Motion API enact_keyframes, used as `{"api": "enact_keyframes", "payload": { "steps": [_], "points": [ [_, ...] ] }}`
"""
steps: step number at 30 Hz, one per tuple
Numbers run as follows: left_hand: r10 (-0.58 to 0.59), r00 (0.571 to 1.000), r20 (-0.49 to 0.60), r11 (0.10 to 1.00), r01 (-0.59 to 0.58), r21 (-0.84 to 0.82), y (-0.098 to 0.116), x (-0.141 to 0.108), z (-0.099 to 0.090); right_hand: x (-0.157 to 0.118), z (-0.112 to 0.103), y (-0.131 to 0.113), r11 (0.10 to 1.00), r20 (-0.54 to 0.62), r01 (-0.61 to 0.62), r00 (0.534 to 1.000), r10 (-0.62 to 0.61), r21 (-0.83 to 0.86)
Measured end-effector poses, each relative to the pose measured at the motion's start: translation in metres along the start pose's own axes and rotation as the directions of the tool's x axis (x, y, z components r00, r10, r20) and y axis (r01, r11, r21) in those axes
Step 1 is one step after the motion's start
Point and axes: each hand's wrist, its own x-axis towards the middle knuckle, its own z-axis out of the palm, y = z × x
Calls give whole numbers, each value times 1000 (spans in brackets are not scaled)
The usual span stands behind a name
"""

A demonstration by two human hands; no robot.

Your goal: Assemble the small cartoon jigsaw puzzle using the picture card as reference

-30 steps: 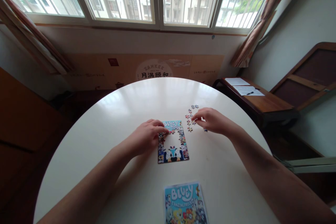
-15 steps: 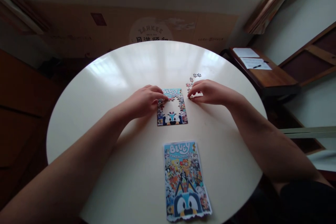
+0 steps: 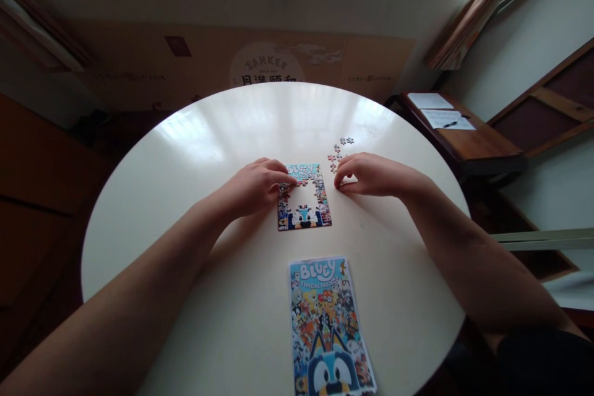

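Note:
A jigsaw puzzle point(image 3: 305, 219) lies on the round white table point(image 3: 250, 334), its frame joined around an open middle. My left hand point(image 3: 260, 184) rests on the puzzle's upper left, its index fingertip at the inner edge near the top. Right of the puzzle, my right hand point(image 3: 359, 174) has thumb and fingertips pinched together low over the table; whatever they hold is too small to make out. Several loose pieces point(image 3: 335, 153) lie just beyond that hand. Nearer to me is a printed picture sheet point(image 3: 327, 315) with a blue cartoon dog.
At the right, beyond the round table, a brown wooden desk point(image 3: 485, 141) bears papers point(image 3: 448, 119) and a dark pen. Printed cardboard point(image 3: 371, 62) stands along the far wall, under a window.
The head view has tilted up a little, so the table sits lower and the window shows. My right hand has drawn slightly towards me from the loose pieces; my left hand stays on the puzzle.

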Motion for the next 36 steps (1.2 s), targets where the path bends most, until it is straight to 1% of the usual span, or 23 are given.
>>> {"api": "enact_keyframes", "payload": {
  "steps": [5,11,17,20,24,30,33,36],
  "points": [
    [-3,1000,-3,1000,3,-22,-1,-1,-1,1,2,-6,999,-1,-5,1000,5,-50],
    [-32,999,8,999,32,-8,2,-2,-4,2,4,-11,998,-24,22,999,-24,-67],
    [-44,999,13,999,44,7,4,-4,-5,4,3,-20,996,-23,-27,999,25,-89],
    [-47,999,9,999,47,7,4,-4,-5,5,4,-24,997,-18,-24,1000,22,-75],
    [-47,999,4,999,47,8,5,-5,-6,1,3,-21,998,-24,-29,999,27,-55],
    [-52,998,20,999,52,3,4,-6,-7,-9,-5,-15,998,-66,-57,996,56,-11],
    [-54,998,25,999,54,2,3,-6,-6,-7,-5,-16,998,-19,-65,998,65,1],
    [-62,998,26,998,62,3,4,-5,-6,-2,-2,-18,995,38,-98,994,98,1]
  ]
}}
